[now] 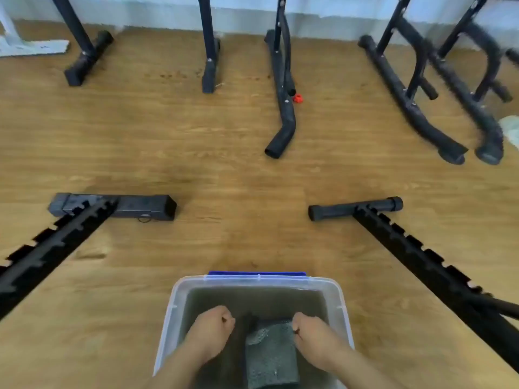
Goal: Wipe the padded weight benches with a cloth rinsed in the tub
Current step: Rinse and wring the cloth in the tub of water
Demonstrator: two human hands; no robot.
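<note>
A clear plastic tub (174,310) with murky water stands on the wooden floor right below me. Both my hands are inside it. My left hand (212,331) and my right hand (313,336) are each closed on an edge of a grey cloth (271,357), which hangs stretched between them above the water. The padded tops of the weight benches are out of view; only their black frames show, one at the left (56,245) and one at the right (427,262).
Black feet of several more machines (283,108) stand along the far wall. A small red part (297,98) lies by one. A blue lid edge (257,273) shows behind the tub. Something pale (509,127) lies at the right edge.
</note>
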